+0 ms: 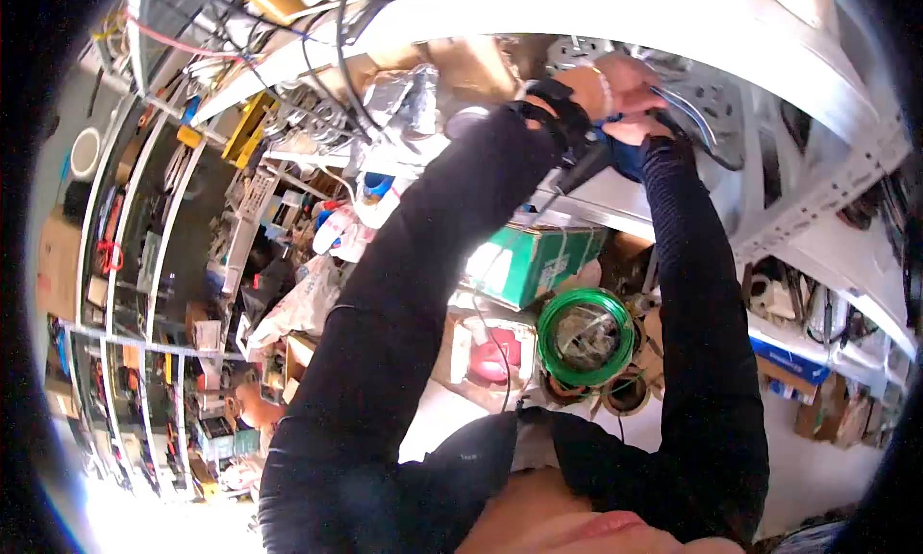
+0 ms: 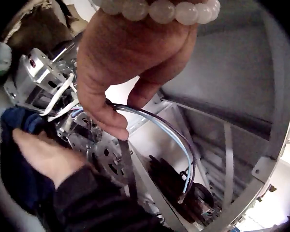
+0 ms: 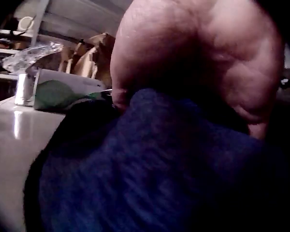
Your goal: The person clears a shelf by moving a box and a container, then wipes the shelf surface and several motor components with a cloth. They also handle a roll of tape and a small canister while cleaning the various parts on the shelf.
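Observation:
My left hand [image 2: 135, 53], a beaded bracelet at its wrist, pinches a few thin electrical wires [image 2: 187, 157] between thumb and fingers. They are light blue and dark, and their loose ends arc out over the shelf. A dark flat strip [image 2: 128, 169] hangs from below the same fingertips. Close beside it, my right hand [image 1: 639, 128] grips a bunched dark blue cloth [image 3: 135, 169]; most of its fingers are hidden in the folds. Perforated metal parts [image 2: 38, 70] with white cables lie behind both hands on the shelf.
A white metal shelf edge [image 1: 615, 14] arches above the hands, and a perforated upright [image 1: 817, 194] stands at right. Below are a green box [image 1: 538, 261] and a coil of green wire [image 1: 546, 335]. Black cables [image 1: 346, 64] hang at upper left. Crumpled foil [image 3: 31, 57] lies on the shelf.

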`<state>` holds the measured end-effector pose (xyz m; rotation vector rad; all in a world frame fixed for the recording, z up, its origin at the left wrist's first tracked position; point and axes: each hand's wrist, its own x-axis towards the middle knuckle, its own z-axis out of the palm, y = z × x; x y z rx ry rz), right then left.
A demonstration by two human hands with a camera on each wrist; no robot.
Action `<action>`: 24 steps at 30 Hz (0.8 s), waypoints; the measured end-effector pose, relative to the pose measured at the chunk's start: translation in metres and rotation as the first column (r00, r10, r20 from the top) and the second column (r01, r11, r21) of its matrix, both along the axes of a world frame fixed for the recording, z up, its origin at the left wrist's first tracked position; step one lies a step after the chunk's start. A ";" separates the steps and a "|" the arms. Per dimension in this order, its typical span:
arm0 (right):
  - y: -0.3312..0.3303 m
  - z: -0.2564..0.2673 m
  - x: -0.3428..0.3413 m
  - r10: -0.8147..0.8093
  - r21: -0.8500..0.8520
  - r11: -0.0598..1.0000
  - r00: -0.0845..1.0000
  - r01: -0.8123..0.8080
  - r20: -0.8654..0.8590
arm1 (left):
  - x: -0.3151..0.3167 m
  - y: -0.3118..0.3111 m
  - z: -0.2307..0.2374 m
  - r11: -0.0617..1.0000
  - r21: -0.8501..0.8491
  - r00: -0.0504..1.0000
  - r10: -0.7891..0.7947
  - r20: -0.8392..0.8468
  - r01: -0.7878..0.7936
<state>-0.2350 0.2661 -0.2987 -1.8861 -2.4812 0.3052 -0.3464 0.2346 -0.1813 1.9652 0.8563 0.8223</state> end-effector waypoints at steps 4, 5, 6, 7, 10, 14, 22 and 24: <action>0.022 -0.010 -0.008 -0.118 0.014 0.993 0.992 0.119 -0.045 | 0.008 -0.021 0.016 0.644 -0.762 0.880 0.398 0.258 -0.068; 0.020 -0.010 -0.009 -0.135 0.020 0.990 0.989 0.137 -0.060 | 0.005 -0.024 0.016 0.640 -0.768 0.862 0.401 0.308 -0.024; 0.016 -0.011 -0.011 -0.143 0.028 0.989 0.987 0.146 -0.073 | 0.000 -0.028 0.015 0.820 -0.560 0.944 0.267 0.192 -0.118; 0.014 -0.013 -0.013 -0.147 0.034 0.988 0.986 0.150 -0.083 | -0.005 -0.031 0.015 0.942 -0.303 0.987 0.159 0.030 -0.143; -0.013 -0.010 -0.018 -0.123 0.065 0.989 0.984 0.132 -0.126 | -0.008 -0.025 0.007 0.999 0.027 0.986 0.022 -0.164 -0.017; -0.085 -0.006 -0.052 0.033 0.108 0.994 0.978 -0.011 -0.207 | 0.006 -0.026 0.007 0.832 -0.550 0.950 0.227 0.215 -0.074; -0.219 0.055 -0.007 0.373 0.028 0.913 0.804 -0.407 -0.464 | 0.014 -0.028 0.017 0.605 -0.794 0.820 0.482 0.307 -0.058; -0.224 0.025 0.027 0.431 0.293 0.900 0.769 -0.324 -0.472 | 0.014 -0.014 0.013 0.631 -0.775 0.821 0.450 0.350 -0.015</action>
